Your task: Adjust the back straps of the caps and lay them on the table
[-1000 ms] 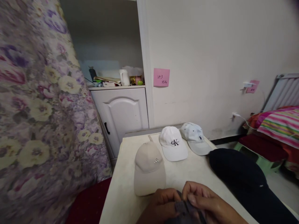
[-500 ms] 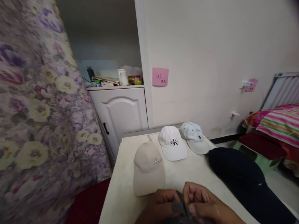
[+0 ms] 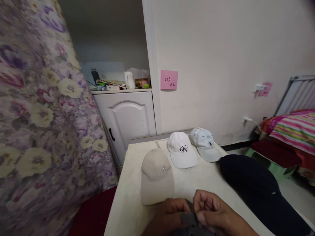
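Note:
At the bottom edge both hands pinch a piece of dark grey fabric [image 3: 189, 219], which looks like part of a cap but is mostly cut off by the frame. My left hand [image 3: 166, 217] grips it from the left, my right hand [image 3: 216, 214] from the right, with fingers curled. Just beyond them on the pale table [image 3: 128, 196] lies a beige cap [image 3: 155, 175]. Behind it sit a white cap with a black logo [image 3: 181, 150] and a light blue cap [image 3: 204, 144]. A large dark navy cap [image 3: 256, 186] lies to the right.
A floral curtain [image 3: 41, 108] hangs along the left. Behind the table stands a white cabinet [image 3: 126, 118] with a cup and clutter on top. A pink note [image 3: 168, 80] sticks to the wall. Striped bedding [image 3: 292, 129] and a green stool [image 3: 275, 168] are at the right.
My fingers have shifted slightly on the grey fabric, and the view has drifted a little. The caps on the table have not moved.

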A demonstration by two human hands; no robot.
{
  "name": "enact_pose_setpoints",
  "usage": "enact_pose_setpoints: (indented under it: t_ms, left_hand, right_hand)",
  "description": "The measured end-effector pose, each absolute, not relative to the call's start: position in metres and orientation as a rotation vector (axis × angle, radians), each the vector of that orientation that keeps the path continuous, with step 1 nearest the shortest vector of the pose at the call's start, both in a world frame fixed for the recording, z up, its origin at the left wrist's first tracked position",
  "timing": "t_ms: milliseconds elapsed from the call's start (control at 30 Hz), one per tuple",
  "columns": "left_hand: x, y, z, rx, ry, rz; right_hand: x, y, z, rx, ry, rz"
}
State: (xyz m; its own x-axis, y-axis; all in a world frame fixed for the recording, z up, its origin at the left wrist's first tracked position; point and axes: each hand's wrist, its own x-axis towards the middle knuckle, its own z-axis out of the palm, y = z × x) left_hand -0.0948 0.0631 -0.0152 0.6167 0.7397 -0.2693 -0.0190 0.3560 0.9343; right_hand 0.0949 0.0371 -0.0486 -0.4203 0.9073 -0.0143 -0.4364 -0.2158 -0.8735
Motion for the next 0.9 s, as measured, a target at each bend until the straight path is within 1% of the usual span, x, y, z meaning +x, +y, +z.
enact_pose_setpoints:
  t_ms: [100,333,700,900]
  left_hand:
    - [-0.093,0.064,-0.018,1.174,0.735,0.538]
    - [-0.093,0.064,-0.017,1.123,0.821,0.523]
    - [-0.099,0.075,-0.039,1.027,0.612,0.559]
    - [-0.1,0.076,-0.039,1.058,0.582,0.561]
  right_hand:
    - [0.094,0.037,-0.051,-0.676,-1.062,1.778]
    - [0.099,0.032,-0.044,-0.696,-0.99,1.798]
    - [0.103,0.029,-0.049,-0.683,-0.95,1.878]
    - [0.102,0.029,-0.055,-0.652,-0.932,1.891]
